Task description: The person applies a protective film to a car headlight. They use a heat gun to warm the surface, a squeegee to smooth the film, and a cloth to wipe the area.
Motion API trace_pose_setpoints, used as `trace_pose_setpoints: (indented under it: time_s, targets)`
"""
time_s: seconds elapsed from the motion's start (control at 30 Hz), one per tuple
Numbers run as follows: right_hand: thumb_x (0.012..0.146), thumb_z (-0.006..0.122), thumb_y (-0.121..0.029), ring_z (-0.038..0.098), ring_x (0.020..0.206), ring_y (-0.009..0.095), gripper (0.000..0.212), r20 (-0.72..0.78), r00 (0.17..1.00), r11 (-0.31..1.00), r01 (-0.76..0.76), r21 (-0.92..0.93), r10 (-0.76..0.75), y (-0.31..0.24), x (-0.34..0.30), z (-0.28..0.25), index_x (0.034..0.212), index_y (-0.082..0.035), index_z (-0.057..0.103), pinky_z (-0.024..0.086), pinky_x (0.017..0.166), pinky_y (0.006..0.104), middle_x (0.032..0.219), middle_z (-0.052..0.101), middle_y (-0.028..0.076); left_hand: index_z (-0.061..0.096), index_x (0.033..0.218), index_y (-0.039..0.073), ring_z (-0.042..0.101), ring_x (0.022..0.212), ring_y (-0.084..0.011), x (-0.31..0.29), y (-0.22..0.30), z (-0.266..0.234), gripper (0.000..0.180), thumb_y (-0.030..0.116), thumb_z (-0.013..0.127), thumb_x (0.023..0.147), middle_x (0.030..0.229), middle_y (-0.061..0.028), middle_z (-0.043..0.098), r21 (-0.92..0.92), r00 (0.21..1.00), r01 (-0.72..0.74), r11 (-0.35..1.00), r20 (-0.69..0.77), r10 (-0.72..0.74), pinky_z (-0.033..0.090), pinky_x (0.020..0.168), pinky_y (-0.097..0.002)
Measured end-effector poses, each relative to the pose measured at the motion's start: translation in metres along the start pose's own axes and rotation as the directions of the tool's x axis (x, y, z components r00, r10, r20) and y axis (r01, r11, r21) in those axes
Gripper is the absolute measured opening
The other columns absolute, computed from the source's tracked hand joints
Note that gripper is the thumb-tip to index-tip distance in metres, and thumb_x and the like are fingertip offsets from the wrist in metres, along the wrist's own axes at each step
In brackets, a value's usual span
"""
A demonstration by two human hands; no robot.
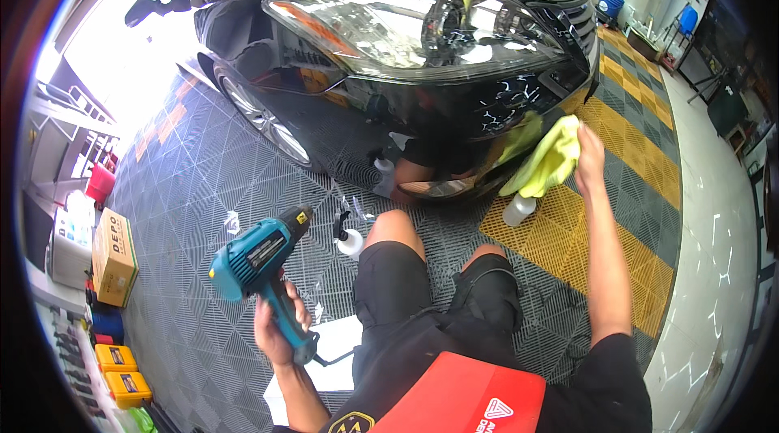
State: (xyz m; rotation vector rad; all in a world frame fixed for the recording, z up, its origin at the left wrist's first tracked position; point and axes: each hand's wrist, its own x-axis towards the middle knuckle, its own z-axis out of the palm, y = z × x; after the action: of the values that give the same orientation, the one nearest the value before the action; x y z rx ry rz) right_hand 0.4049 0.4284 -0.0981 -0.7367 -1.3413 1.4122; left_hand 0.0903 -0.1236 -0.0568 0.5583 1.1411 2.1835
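My left hand (273, 337) is wrapped round the handle of a teal heat gun (258, 253), held over the floor to the left of my knees. The gun's nozzle points up and right toward the car's bumper. On the right, my raised right hand (591, 163) grips a yellow-green cloth (552, 159), which hangs by the front corner of a black car (349, 120). Above the bumper is the car's clear headlight (389, 31) with an orange strip. A spray bottle (350, 243) stands near my left knee. Below the cloth stands another bottle (519, 210), its top hidden.
White sheets (334, 345) lie beside my left thigh. Along the left side are a cardboard box (115, 258), yellow cases (128, 388) and a red container (101, 183). A blue bucket (610, 3) stands far right. Grey and yellow grid tiles (625, 149) cover the floor.
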Motion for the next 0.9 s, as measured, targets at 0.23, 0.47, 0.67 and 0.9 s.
trace_pose_setpoints:
  time_s: [0.23, 0.47, 0.67, 0.9]
  targets:
    - [0.112, 0.041, -0.031, 0.064, 0.123, 0.032, 0.048, -0.121, 0.886, 0.698, -0.262, 0.666, 0.448, 0.071, -0.209, 0.02, 0.146, 0.003, 0.048, 0.052, 0.107, 0.0484, 0.14, 0.062, 0.018, 0.037, 0.141, -0.014, 0.057, 0.058, -0.0201, 0.004, 0.022, 0.073, 0.071, 0.04, 0.06, 0.102, 0.104, -0.0236, 0.055, -0.068, 0.97, 0.041, 0.997, 0.241, -0.023, 0.049, 0.047, -0.0302]
    - [0.111, 0.047, -0.027, 0.071, 0.106, 0.027, 0.043, -0.075, 0.739, 0.595, -0.473, 0.65, 0.669, 0.165, -0.343, 0.053, 0.138, 0.004, 0.055, 0.058, 0.093, 0.042, 0.124, 0.069, 0.015, 0.034, 0.145, -0.014, 0.056, 0.06, -0.0163, 0.024, 0.0, 0.123, 0.074, 0.04, 0.058, 0.101, 0.104, -0.0207, 0.056, -0.058, 0.906, 0.116, 0.992, 0.414, -0.082, 0.05, 0.05, -0.028]
    - [0.11, 0.046, -0.026, 0.072, 0.104, 0.026, 0.042, 0.01, 0.752, 0.576, -0.514, 0.635, 0.659, 0.153, -0.326, 0.042, 0.137, 0.005, 0.055, 0.059, 0.089, 0.0405, 0.123, 0.069, 0.015, 0.034, 0.145, -0.011, 0.059, 0.066, -0.0182, 0.021, -0.02, 0.118, 0.079, 0.039, 0.069, 0.094, 0.104, -0.0222, 0.055, -0.1, 0.873, 0.213, 0.972, 0.467, -0.143, 0.052, 0.052, -0.0305]
    - [0.108, 0.051, -0.026, 0.072, 0.099, 0.026, 0.039, -0.052, 0.809, 0.721, -0.49, 0.49, 0.585, 0.165, -0.332, 0.047, 0.132, 0.004, 0.059, 0.059, 0.086, 0.0389, 0.116, 0.071, 0.014, 0.04, 0.14, -0.011, 0.058, 0.066, -0.0186, -0.001, -0.021, 0.078, 0.075, 0.039, 0.071, 0.093, 0.105, -0.0213, 0.055, -0.125, 0.92, 0.184, 0.975, 0.372, -0.126, 0.052, 0.055, -0.0307]
